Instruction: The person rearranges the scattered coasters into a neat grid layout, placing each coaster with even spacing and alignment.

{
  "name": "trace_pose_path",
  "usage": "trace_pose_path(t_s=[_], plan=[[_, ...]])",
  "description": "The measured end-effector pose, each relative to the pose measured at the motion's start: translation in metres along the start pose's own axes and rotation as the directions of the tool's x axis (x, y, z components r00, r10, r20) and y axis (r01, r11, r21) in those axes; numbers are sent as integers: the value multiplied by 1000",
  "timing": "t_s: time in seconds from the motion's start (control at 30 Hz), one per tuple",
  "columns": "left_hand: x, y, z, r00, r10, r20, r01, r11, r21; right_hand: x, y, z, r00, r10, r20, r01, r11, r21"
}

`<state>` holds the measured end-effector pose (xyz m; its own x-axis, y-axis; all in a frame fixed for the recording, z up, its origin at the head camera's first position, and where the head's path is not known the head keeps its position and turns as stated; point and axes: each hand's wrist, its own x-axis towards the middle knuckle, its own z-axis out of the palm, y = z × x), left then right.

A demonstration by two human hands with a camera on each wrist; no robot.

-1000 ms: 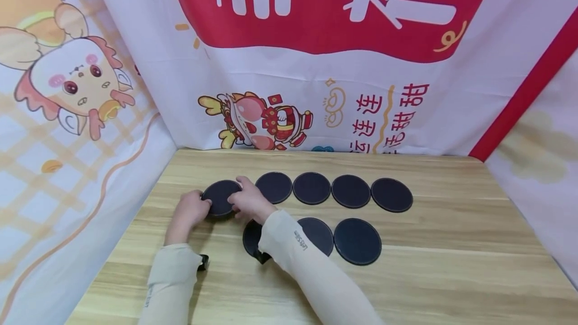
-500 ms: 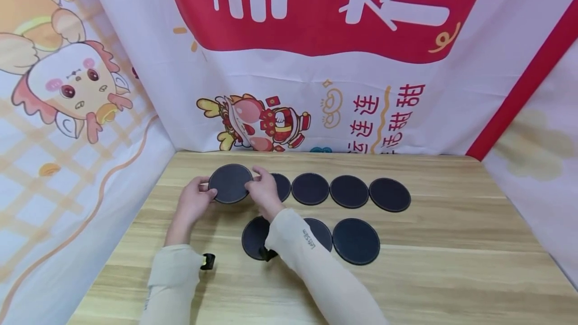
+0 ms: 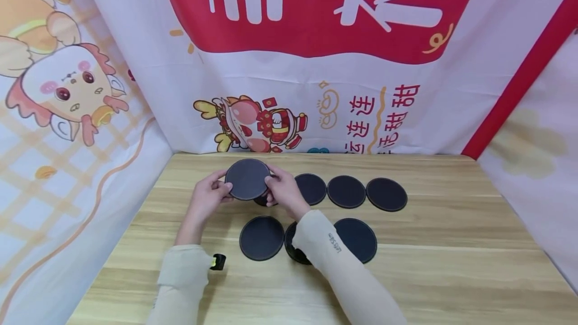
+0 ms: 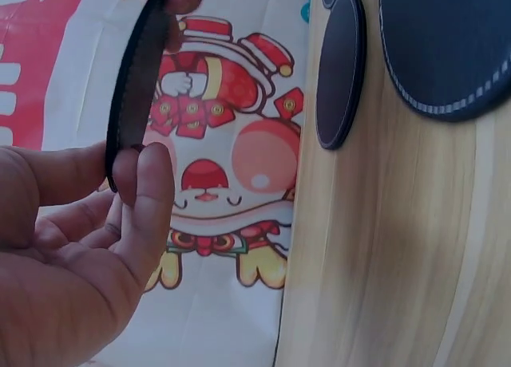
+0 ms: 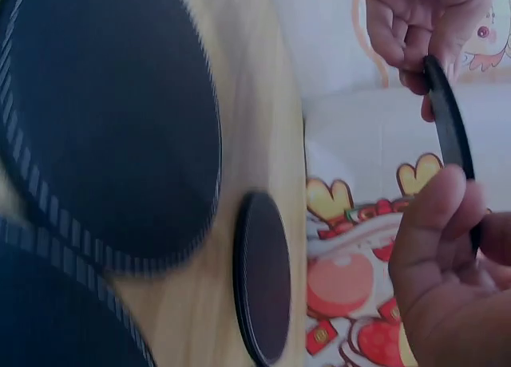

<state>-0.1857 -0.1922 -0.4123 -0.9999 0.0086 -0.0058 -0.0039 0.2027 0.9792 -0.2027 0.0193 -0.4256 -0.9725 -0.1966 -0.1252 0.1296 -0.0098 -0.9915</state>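
Observation:
A round black coaster [image 3: 247, 179] with a stitched rim is held up off the table between both hands. My left hand [image 3: 208, 198] pinches its left edge, thumb on the near face and fingers behind. At the opposite edge, my right hand [image 3: 285, 189] grips it the same way. Both wrist views show this coaster [image 4: 137, 80] nearly edge-on. Beneath it, another coaster [image 3: 263, 200] in the back row is mostly covered. Three more lie to its right, the closest being a coaster [image 3: 310, 189] beside my right hand.
In the front row lie three coasters: a left one [image 3: 262, 238], a middle one [image 3: 295, 251] partly under the right sleeve, and a right one [image 3: 358, 239]. The wooden table [image 3: 451, 265] meets a printed cloth backdrop [image 3: 280, 74] at its back edge.
The coaster in both hands has risen from the table's back left and moved right, over the leftmost back-row coaster. Both hands travelled with it; the front-left coaster is now uncovered.

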Motion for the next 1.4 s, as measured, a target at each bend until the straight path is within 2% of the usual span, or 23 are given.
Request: trace_pose_path(t_s=[0.13, 0.3, 0.43, 0.6, 0.9, 1.23, 1.4], plan=[[0, -1, 8, 998, 18, 67, -16, 999, -35, -6, -3, -16, 998, -45, 40, 45, 999, -19], [-2, -1, 18, 985, 47, 166, -34, 996, -78, -12, -5, -34, 997, -64, 47, 65, 997, -27], [-2, 2, 27, 978, 51, 201, -32, 995, -96, -17, -4, -44, 996, -71, 44, 72, 997, -11], [-1, 4, 38, 976, 46, 215, -23, 994, -107, -23, -3, -54, 997, -70, 33, 70, 998, 2], [-2, 11, 63, 976, 25, 217, 2, 992, -127, -34, -5, -75, 999, -40, -4, 40, 999, -33], [-2, 17, 96, 969, 27, 247, 8, 990, -139, -51, -3, -107, 999, -42, -12, 41, 997, -60], [-6, 19, 115, 967, 24, 253, 2, 995, -103, -59, 2, -123, 998, -53, -37, 50, 996, -78]])
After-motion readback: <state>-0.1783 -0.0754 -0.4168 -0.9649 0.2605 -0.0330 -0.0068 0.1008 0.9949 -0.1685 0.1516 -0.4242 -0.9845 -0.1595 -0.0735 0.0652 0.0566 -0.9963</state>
